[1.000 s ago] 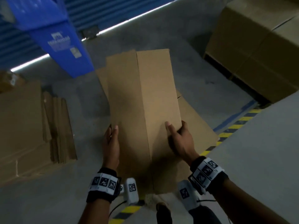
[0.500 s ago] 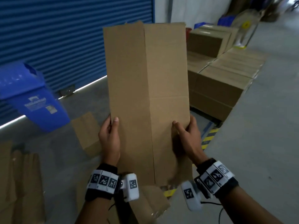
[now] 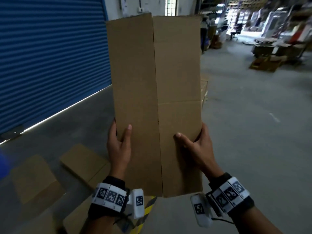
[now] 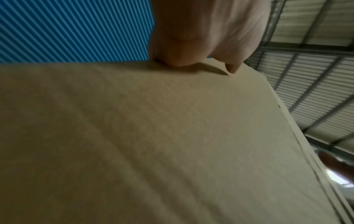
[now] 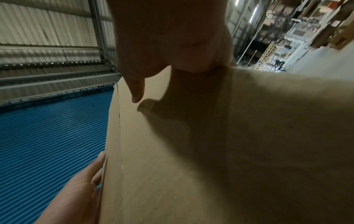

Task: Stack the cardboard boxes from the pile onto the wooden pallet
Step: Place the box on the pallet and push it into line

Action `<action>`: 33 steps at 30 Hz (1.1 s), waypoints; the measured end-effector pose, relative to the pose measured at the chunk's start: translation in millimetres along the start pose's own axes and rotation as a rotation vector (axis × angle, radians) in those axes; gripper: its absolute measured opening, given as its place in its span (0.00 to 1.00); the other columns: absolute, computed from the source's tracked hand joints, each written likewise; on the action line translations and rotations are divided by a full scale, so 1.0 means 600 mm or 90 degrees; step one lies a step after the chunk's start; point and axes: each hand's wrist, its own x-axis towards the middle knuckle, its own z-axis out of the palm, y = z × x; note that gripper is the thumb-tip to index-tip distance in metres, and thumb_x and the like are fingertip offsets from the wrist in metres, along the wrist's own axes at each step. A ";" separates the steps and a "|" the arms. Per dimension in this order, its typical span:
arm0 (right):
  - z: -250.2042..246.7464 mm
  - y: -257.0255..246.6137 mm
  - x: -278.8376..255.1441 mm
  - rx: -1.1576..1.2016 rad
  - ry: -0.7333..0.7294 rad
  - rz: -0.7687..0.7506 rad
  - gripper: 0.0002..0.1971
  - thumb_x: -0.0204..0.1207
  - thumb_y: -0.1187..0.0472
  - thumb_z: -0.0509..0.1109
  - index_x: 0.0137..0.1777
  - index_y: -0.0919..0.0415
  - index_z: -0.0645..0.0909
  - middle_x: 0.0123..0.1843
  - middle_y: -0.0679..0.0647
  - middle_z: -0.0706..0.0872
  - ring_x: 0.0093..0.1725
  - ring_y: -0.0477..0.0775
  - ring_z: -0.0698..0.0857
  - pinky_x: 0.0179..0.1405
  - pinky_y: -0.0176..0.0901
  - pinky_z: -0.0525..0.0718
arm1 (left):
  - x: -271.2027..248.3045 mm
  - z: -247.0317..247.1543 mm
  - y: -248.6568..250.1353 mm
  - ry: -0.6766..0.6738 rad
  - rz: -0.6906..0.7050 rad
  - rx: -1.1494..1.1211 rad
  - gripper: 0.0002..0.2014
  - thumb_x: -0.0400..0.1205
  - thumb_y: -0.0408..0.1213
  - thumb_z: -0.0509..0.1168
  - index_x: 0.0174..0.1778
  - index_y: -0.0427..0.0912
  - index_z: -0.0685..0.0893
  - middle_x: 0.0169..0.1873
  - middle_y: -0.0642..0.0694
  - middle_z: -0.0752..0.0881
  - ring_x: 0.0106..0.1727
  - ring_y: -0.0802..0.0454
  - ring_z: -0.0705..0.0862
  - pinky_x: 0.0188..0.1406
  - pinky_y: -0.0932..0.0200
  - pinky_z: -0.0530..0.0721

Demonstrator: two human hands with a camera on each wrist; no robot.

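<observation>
A flattened brown cardboard box (image 3: 157, 98) stands upright in front of me, held by both hands. My left hand (image 3: 119, 146) grips its left edge, thumb on the front face and fingers behind. My right hand (image 3: 194, 146) grips the right edge the same way. The left wrist view is filled by the box face (image 4: 153, 144) with my left hand (image 4: 203, 37) at its edge. In the right wrist view my right hand (image 5: 168, 45) pinches the box (image 5: 229, 144). The wooden pallet is hidden by the box.
Flat cardboard pieces (image 3: 84, 162) lie on the grey floor at lower left. A blue roller shutter (image 3: 50, 56) fills the left wall. Yellow-black floor tape (image 3: 148, 205) runs below the box. Open floor stretches right toward cluttered shelves and boxes (image 3: 266, 61).
The box has risen from over the floor pile to upright at chest height, and my view has swung up and right from the pile toward the warehouse aisle.
</observation>
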 end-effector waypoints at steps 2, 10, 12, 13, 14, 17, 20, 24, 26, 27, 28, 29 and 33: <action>-0.036 0.016 0.029 -0.001 0.013 0.003 0.50 0.60 0.38 0.84 0.79 0.46 0.63 0.66 0.39 0.79 0.64 0.43 0.82 0.62 0.49 0.85 | 0.011 0.055 -0.004 -0.020 0.000 0.024 0.35 0.81 0.61 0.67 0.82 0.50 0.70 0.70 0.51 0.82 0.63 0.66 0.83 0.59 0.61 0.85; -0.143 0.117 0.247 -0.040 0.079 0.006 0.42 0.63 0.44 0.84 0.75 0.47 0.68 0.63 0.38 0.82 0.61 0.40 0.83 0.63 0.49 0.86 | 0.119 0.294 -0.090 -0.027 0.008 0.071 0.41 0.77 0.51 0.74 0.84 0.47 0.65 0.69 0.54 0.79 0.60 0.64 0.81 0.47 0.81 0.76; -0.163 0.150 0.334 -0.057 0.090 0.003 0.40 0.63 0.44 0.84 0.73 0.45 0.68 0.62 0.37 0.82 0.60 0.41 0.84 0.63 0.51 0.86 | 0.170 0.366 -0.125 -0.015 0.015 0.081 0.41 0.77 0.51 0.74 0.84 0.46 0.65 0.71 0.52 0.79 0.66 0.58 0.80 0.51 0.77 0.76; -0.172 0.166 0.378 -0.066 0.094 0.003 0.40 0.63 0.43 0.84 0.73 0.44 0.68 0.62 0.38 0.82 0.61 0.42 0.84 0.64 0.52 0.86 | 0.198 0.402 -0.140 -0.013 0.016 0.086 0.41 0.77 0.51 0.75 0.84 0.45 0.65 0.72 0.50 0.79 0.67 0.56 0.80 0.54 0.73 0.77; -0.181 0.180 0.424 -0.075 0.099 0.006 0.42 0.63 0.43 0.84 0.74 0.45 0.68 0.63 0.39 0.83 0.61 0.44 0.84 0.64 0.52 0.86 | 0.228 0.440 -0.155 -0.013 0.010 0.088 0.41 0.77 0.51 0.75 0.84 0.44 0.66 0.71 0.50 0.80 0.66 0.55 0.80 0.55 0.71 0.77; -0.217 0.210 0.559 -0.082 0.105 0.016 0.42 0.63 0.42 0.84 0.76 0.45 0.68 0.61 0.37 0.83 0.59 0.42 0.84 0.62 0.52 0.87 | 0.317 0.551 -0.186 -0.017 0.011 0.076 0.41 0.74 0.56 0.73 0.81 0.43 0.70 0.68 0.52 0.81 0.64 0.58 0.81 0.52 0.79 0.75; -0.261 0.230 0.679 -0.079 0.107 0.021 0.41 0.64 0.43 0.84 0.75 0.44 0.68 0.58 0.34 0.82 0.57 0.39 0.84 0.60 0.48 0.87 | 0.395 0.663 -0.203 -0.033 0.021 0.069 0.37 0.76 0.52 0.74 0.80 0.45 0.70 0.70 0.54 0.78 0.67 0.60 0.78 0.52 0.84 0.73; -0.325 0.274 0.816 -0.068 0.116 0.016 0.37 0.70 0.37 0.77 0.75 0.46 0.69 0.60 0.35 0.82 0.58 0.39 0.84 0.61 0.49 0.85 | 0.479 0.799 -0.225 -0.047 0.024 0.086 0.40 0.79 0.47 0.74 0.85 0.44 0.64 0.74 0.56 0.73 0.73 0.62 0.72 0.57 0.85 0.68; -0.353 0.301 0.884 -0.044 0.102 0.009 0.38 0.68 0.31 0.70 0.75 0.48 0.71 0.61 0.35 0.83 0.58 0.36 0.84 0.62 0.48 0.85 | 0.519 0.862 -0.245 -0.048 0.015 0.087 0.40 0.78 0.52 0.71 0.84 0.43 0.66 0.75 0.50 0.77 0.73 0.55 0.76 0.57 0.81 0.72; -0.367 0.316 0.919 -0.033 0.095 0.009 0.40 0.67 0.29 0.68 0.75 0.49 0.72 0.62 0.36 0.83 0.58 0.35 0.84 0.62 0.47 0.85 | 0.537 0.895 -0.255 -0.048 0.007 0.084 0.39 0.78 0.53 0.70 0.84 0.43 0.67 0.75 0.48 0.78 0.71 0.55 0.78 0.54 0.82 0.73; -0.381 0.331 0.954 -0.022 0.089 0.003 0.41 0.66 0.28 0.67 0.75 0.49 0.72 0.63 0.37 0.84 0.58 0.34 0.84 0.62 0.45 0.84 | 0.554 0.927 -0.266 -0.046 0.004 0.086 0.39 0.78 0.53 0.69 0.84 0.43 0.68 0.74 0.47 0.79 0.70 0.55 0.79 0.50 0.83 0.74; -0.396 0.347 0.991 -0.011 0.080 -0.002 0.41 0.66 0.27 0.66 0.76 0.50 0.72 0.63 0.38 0.84 0.58 0.34 0.84 0.62 0.44 0.84 | 0.571 0.962 -0.276 -0.043 0.005 0.087 0.38 0.79 0.54 0.69 0.84 0.43 0.68 0.73 0.46 0.80 0.68 0.55 0.80 0.48 0.82 0.76; -0.460 0.401 1.149 0.017 0.045 -0.015 0.42 0.67 0.26 0.65 0.77 0.49 0.71 0.64 0.37 0.83 0.59 0.32 0.84 0.59 0.39 0.81 | 0.636 1.108 -0.323 -0.023 -0.002 0.064 0.42 0.77 0.63 0.68 0.84 0.47 0.67 0.73 0.47 0.81 0.70 0.51 0.83 0.63 0.56 0.86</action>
